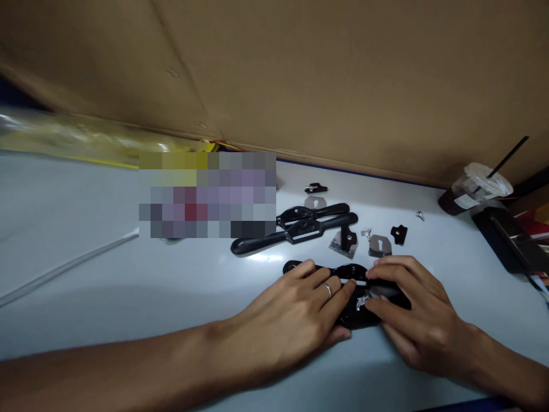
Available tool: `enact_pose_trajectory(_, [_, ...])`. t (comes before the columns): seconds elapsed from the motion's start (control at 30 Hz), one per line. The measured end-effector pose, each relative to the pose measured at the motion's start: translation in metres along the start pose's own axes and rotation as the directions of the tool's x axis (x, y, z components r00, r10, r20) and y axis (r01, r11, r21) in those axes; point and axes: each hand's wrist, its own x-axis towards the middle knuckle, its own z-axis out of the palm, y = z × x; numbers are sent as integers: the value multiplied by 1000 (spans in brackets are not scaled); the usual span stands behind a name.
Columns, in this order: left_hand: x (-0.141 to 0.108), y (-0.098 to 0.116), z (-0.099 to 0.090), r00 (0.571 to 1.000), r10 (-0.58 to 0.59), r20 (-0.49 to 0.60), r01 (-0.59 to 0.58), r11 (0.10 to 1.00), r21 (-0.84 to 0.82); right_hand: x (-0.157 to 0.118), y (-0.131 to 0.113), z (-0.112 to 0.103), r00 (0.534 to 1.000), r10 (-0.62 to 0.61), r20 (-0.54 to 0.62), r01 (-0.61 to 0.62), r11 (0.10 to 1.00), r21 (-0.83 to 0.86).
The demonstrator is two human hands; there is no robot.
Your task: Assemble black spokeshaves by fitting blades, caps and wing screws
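Observation:
A black metal spokeshave lies near the table's front, partly hidden under both hands; another black body with a curved back shows just behind, and I cannot tell if they are separate. My left hand, a ring on one finger, is closed over the left part. My right hand grips the right part, one fingertip touching a silver wing screw on top. Beyond the hands lie slotted steel blades, a black cap and a loose wing screw.
Two more black spokeshaves lie farther back, near a small black part. At the right stand a plastic cup with a straw and a dark device. A cardboard wall rises behind; a white cable crosses the left.

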Motion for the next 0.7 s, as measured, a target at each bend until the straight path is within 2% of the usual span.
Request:
enact_pose_trajectory(0.17, [0,0,0,1000,-1,-13,1,1000,6,2,0,0,1000,12,18,-12,1000,-15])
enact_pose_trajectory(0.33, [0,0,-1,1000,-6,8,6,1000,-23,2,-5,-1,998,-28,55,27,999,25])
enact_pose_trajectory(0.57, [0,0,0,1000,3,-14,-3,1000,-4,1,0,1,1000,14,17,-13,998,-54])
enact_pose_trajectory(0.7, [0,-1,3,1000,-2,-16,2,1000,-6,0,-3,1,998,-18,53,16,1000,21])
